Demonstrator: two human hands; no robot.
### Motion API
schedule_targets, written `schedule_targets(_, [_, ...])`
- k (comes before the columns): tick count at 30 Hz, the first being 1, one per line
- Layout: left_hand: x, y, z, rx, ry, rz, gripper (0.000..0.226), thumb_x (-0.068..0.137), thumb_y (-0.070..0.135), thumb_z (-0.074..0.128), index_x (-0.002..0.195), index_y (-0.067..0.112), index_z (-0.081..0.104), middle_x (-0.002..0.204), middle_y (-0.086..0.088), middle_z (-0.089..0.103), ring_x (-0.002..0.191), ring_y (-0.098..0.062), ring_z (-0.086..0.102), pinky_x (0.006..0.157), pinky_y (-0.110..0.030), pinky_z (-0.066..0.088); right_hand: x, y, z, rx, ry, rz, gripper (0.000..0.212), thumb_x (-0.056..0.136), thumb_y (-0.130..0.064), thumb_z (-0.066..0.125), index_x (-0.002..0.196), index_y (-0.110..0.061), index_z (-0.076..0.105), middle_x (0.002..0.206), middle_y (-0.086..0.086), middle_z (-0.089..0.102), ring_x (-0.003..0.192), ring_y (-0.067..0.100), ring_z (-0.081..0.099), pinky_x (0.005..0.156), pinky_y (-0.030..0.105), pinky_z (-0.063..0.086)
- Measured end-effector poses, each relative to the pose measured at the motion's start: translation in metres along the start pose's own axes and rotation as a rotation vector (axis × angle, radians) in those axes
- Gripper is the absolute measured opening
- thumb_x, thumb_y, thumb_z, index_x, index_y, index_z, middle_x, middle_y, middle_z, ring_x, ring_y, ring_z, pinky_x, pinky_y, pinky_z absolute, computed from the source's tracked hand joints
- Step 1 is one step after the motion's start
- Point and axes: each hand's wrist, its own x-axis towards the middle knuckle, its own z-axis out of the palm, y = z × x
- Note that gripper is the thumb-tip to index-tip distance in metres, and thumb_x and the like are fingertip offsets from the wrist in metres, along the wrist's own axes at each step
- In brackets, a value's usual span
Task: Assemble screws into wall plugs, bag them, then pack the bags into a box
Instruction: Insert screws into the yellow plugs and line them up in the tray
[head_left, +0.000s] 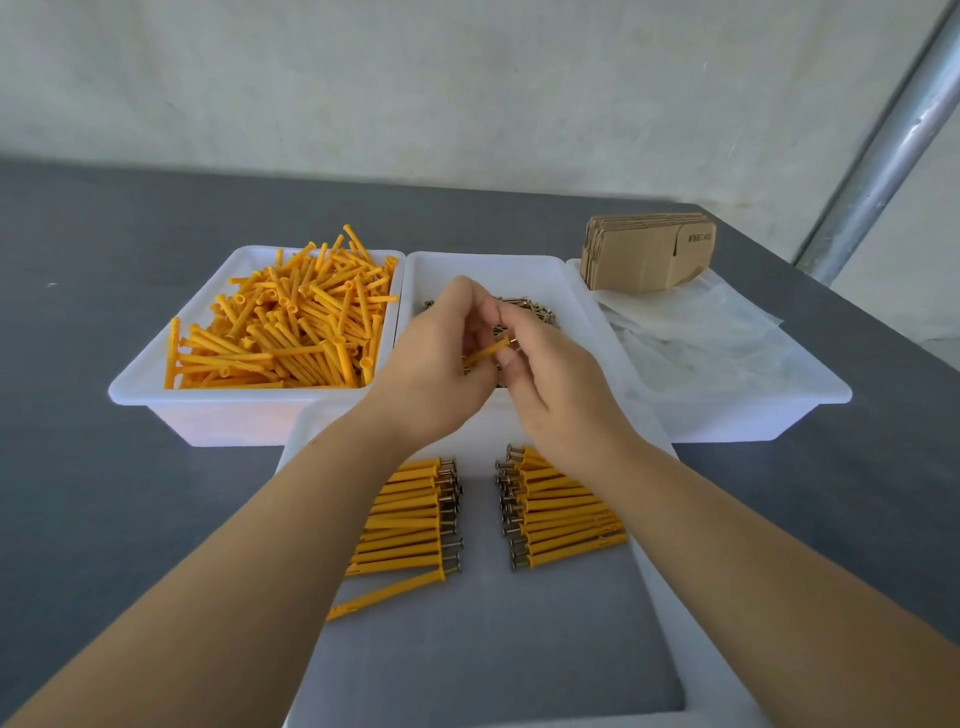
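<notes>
Two bare forearms come into view from the bottom corners, with no sleeves, cuffs or gloves on them anywhere they show. The left hand (434, 371) and the right hand (558, 387) are likewise uncovered. No ring, watch, strap or bracelet shows on either wrist or on the fingers (505, 358), whose nails are short and plain, without polish.

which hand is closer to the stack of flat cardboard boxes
Right. The right hand is over the screw tray, diagonally below-left of the cardboard boxes; the left hand is farther left.
</notes>
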Motion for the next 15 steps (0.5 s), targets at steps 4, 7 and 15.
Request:
schedule_targets(4, [0.000,-0.003,-0.009,0.053,-0.044,-0.007,0.022,0.081,-0.005,0.068,0.090,0.011,0.055,0.074,0.007,0.055,0.064,0.001,0.050,0.057,-0.011,0.039,0.001,0.000,0.000,-0.154,0.036,-0.089,0.019,0.101,-0.017,0.048,0.110,-0.011,0.063,0.090,-0.002,0.061,0.081,0.015,0.054,0.068,0.038,0.047])
schedule_targets(7, [0.000,-0.010,-0.017,0.174,-0.118,-0.031,0.018,0.080,0.000,0.074,0.080,0.013,0.061,0.075,0.008,0.061,0.069,-0.001,0.057,0.061,-0.011,0.042,0.002,0.004,0.001,-0.244,0.015,-0.097,0.017,0.095,-0.016,0.058,0.105,-0.010,0.071,0.093,0.002,0.058,0.084,0.018,0.053,0.068,0.035,0.045])
schedule_targets(15, [0.005,-0.030,-0.035,0.132,0.305,-0.234,0.004,0.088,0.019,0.066,0.085,0.016,0.066,0.083,0.013,0.066,0.078,-0.002,0.062,0.059,-0.009,0.043,-0.001,0.000,0.008,-0.157,-0.179,-0.128,0.021,0.088,-0.008,0.067,0.106,-0.014,0.076,0.097,0.001,0.063,0.085,0.016,0.059,0.076,0.038,0.051])
